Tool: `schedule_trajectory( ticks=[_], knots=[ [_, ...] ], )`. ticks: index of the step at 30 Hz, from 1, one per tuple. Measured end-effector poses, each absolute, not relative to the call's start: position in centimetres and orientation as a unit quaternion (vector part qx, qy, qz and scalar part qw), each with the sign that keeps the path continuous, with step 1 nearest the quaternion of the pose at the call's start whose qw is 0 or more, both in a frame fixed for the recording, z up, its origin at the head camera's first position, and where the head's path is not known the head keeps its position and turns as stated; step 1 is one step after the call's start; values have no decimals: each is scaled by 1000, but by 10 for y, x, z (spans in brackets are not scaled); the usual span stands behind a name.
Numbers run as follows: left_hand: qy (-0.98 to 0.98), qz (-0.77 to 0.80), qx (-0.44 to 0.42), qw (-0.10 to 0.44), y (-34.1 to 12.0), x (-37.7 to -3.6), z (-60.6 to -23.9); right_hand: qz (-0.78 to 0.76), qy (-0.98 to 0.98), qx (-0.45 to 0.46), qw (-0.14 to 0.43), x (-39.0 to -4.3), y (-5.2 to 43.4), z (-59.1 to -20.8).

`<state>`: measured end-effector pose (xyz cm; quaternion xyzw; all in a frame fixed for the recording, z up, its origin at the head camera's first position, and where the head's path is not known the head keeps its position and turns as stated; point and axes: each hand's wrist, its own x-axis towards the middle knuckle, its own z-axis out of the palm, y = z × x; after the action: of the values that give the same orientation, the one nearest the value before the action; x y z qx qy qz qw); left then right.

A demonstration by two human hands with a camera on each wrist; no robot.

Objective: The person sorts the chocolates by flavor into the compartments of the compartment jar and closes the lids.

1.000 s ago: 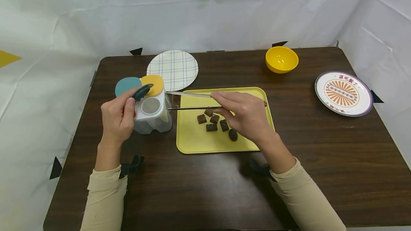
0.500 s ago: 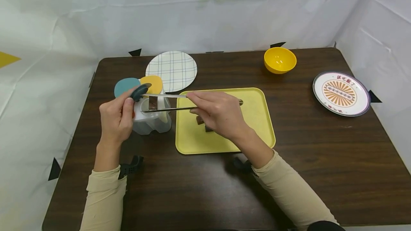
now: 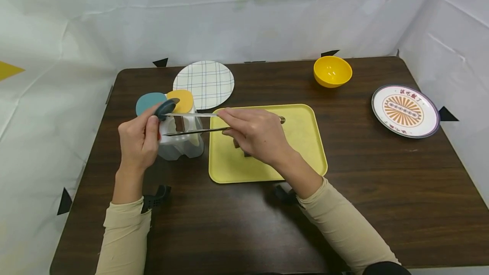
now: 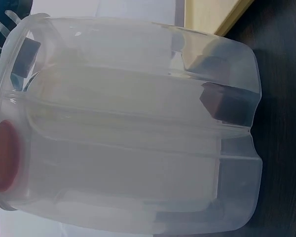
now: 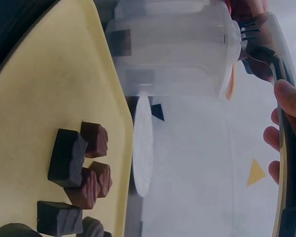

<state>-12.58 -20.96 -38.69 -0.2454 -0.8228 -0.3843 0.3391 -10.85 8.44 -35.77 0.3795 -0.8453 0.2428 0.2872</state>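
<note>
My left hand (image 3: 138, 141) grips a clear plastic container (image 3: 181, 145) with several compartments, its teal, yellow and dark flip lids (image 3: 165, 108) open. Metal tongs (image 3: 195, 130) are pinched in my right hand (image 3: 256, 135), and their tips reach over the container's top. A brown chocolate piece (image 3: 179, 123) is clamped between the tips. In the left wrist view the container (image 4: 138, 148) fills the frame, with a chocolate (image 4: 224, 103) lying at its bottom. More chocolates (image 5: 79, 173) lie on the yellow tray (image 5: 49, 89), mostly hidden by my right hand in the head view.
The yellow tray (image 3: 302, 139) sits mid-table on the dark wooden top. A plaid plate (image 3: 203, 83) lies behind the container, a yellow bowl (image 3: 332, 71) at the back, a patterned plate (image 3: 405, 110) at the far right. White sheets wall the table.
My right hand moved left with the tongs, carrying the chocolate piece from beside the container to above its open top. The left hand and container stayed put.
</note>
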Motion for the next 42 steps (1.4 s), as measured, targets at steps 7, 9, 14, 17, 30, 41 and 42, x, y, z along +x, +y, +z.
schedule_trajectory(
  ticks=[7, 9, 14, 17, 30, 41, 42],
  knots=[
    [-822, -392, -239, 338, -209, -125, -388, 243, -847, 381, 282, -110, 85, -358],
    [-822, -391, -239, 338, -209, -125, -388, 243, -846, 381, 282, -110, 86, -358],
    [-822, -392, -238, 336, -209, -125, -389, 235, -852, 373, 282, -109, 90, -358],
    [-821, -395, -240, 335, -209, -126, -389, 231, -857, 363, 282, -109, 95, -356],
    [-814, -407, -244, 336, -208, -126, -388, 256, -883, 285, 271, -110, 139, -354],
    [-811, -413, -248, 333, -209, -126, -388, 271, -925, 149, 220, -97, 179, -380],
    [-811, -413, -248, 332, -209, -126, -387, 273, -927, 139, 217, -96, 183, -384]
  ],
)
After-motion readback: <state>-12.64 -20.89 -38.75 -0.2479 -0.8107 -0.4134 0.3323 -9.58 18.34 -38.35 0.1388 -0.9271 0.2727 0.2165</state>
